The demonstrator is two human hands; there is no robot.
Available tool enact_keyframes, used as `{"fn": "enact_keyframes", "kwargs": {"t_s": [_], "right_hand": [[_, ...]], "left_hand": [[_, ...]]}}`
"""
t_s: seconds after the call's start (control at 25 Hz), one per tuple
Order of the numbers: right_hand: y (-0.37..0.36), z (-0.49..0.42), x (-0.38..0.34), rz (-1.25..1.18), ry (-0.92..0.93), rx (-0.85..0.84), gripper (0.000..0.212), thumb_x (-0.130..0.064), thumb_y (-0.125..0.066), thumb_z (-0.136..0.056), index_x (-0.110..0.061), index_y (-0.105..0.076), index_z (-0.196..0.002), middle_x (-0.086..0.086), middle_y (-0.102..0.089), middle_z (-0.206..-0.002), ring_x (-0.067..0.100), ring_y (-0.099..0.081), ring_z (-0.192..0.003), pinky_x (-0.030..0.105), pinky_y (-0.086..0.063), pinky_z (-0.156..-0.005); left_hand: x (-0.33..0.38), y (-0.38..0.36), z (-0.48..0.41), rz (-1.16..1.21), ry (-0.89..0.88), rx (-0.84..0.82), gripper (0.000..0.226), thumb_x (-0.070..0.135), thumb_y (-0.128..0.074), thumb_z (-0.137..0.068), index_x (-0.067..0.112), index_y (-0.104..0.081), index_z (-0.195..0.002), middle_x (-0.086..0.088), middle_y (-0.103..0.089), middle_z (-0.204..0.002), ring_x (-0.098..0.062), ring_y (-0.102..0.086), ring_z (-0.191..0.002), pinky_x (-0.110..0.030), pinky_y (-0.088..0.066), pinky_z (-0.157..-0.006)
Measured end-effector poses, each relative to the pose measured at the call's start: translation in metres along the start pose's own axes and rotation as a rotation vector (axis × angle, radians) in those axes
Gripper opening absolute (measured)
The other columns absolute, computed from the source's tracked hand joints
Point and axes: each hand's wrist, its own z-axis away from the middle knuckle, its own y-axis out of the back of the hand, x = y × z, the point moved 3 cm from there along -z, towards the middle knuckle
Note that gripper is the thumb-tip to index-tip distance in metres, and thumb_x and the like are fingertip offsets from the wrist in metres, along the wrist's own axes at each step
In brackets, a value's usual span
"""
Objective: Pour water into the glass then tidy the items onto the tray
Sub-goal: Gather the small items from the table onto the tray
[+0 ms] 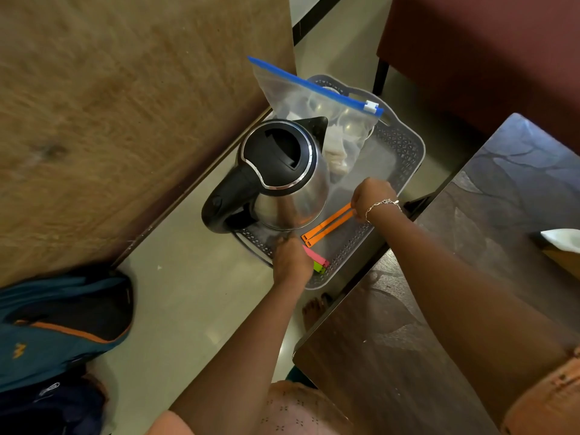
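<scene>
- One grey tray (411,152) with perforated walls, seen from above over a pale floor (194,302); cannot tell whether it is resting on something or held up.
- On its left half, a steel kettle (292,189), upright, black lid closed, black handle overhanging the tray's left rim.
- At the far end, a clear zip bag (298,95) with a blue slider strip, leaning up beside the kettle's spout; glasses (350,122) dimly visible inside.
- Lying flat near the kettle's base: two orange strips (329,226) side by side; nearer still, a pink clip (315,255) and a green clip (319,267).
- Left hand (290,260) curled over the tray's near rim, gripping it, just beside the kettle's base.
- Right hand (372,194), bracelet (383,204) at the wrist, fingers closed round the far end of the orange strips.
- To the right, a dark table (470,277); a bare foot (314,309) at its edge.
- To the left, a large brown wooden panel (110,120); below it, a teal backpack (56,328) on the floor.
- Far right, a maroon seat (486,58).
</scene>
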Motion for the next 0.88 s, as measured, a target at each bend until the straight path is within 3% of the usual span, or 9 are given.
{"fn": "enact_keyframes", "kwargs": {"t_s": [0.28,0.64,0.88], "right_hand": [[-0.007,-0.006,-0.002,0.098,0.049,-0.038,0.029,0.005,-0.049,-0.084,0.002,-0.06,-0.111,0.025,-0.06,-0.114,0.041,-0.058,-0.103,0.042,-0.048,-0.088],[-0.008,-0.009,0.0,0.062,0.147,-0.066,0.031,0.002,-0.051,-0.085,-0.001,-0.061,-0.114,0.023,-0.06,-0.118,0.038,-0.054,-0.111,0.04,-0.045,-0.096],[-0.007,0.012,0.008,0.084,0.315,0.098,0.036,0.001,-0.045,-0.087,-0.006,-0.055,-0.121,0.022,-0.055,-0.119,0.039,-0.054,-0.107,0.042,-0.045,-0.089]], "left_hand": [[0.0,-0.008,0.0,-0.079,-0.16,0.051,0.061,-0.004,-0.056,-0.082,0.01,-0.036,-0.138,-0.01,-0.041,-0.142,-0.029,-0.035,-0.13,-0.037,-0.034,-0.105],[-0.002,-0.008,-0.001,0.004,-0.203,0.025,0.06,-0.009,-0.049,-0.083,0.013,-0.038,-0.138,-0.011,-0.049,-0.137,-0.03,-0.043,-0.126,-0.04,-0.04,-0.1],[-0.004,-0.013,0.005,-0.097,-0.245,0.026,0.038,-0.017,-0.048,-0.078,0.002,-0.059,-0.11,-0.012,-0.05,-0.128,-0.03,-0.051,-0.112,-0.04,-0.047,-0.09]]}}
